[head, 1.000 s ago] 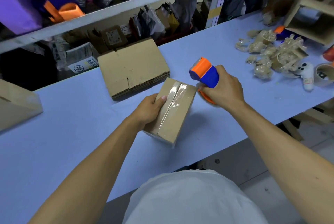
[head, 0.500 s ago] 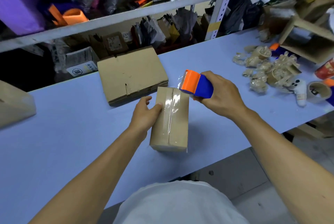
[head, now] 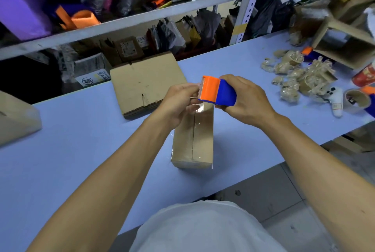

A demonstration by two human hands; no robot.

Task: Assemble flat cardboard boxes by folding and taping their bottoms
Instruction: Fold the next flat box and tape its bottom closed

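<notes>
Pale blue worktop [head: 81, 150] carries a taped cardboard box [head: 192, 140], standing free just below both hands. Right hand [head: 246, 101] wraps its grip around the tape dispenser [head: 217, 94]; left hand [head: 179, 102] pinches the tape at its orange end.

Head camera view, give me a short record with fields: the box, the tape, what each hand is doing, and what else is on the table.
box: small carton on the blue table, taped seam facing up
dispenser: orange and blue, held above the box's far end
right hand: grips the dispenser
left hand: fingers pinch at the dispenser's tape end
flat boxes: stack beyond the carton
clutter: wads of used tape at far right
stage: seam taped, tape seemingly being freed from the dispenser
</notes>
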